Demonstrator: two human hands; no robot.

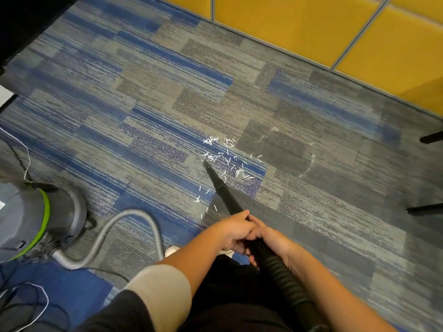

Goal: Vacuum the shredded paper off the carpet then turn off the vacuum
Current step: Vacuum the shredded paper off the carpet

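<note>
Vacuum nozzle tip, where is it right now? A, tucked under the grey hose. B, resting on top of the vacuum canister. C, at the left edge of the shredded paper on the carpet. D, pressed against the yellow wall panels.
C: the tip of the black nozzle is down at the carpet, at the left edge of the shredded paper, while the left hand and right hand both grip the tube.

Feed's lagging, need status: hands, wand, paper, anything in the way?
Hands: left hand and right hand grip the black wand. Tip at edge of shredded paper, scattered on carpet. Off left: vacuum canister and grey hose, not in the path.
</note>
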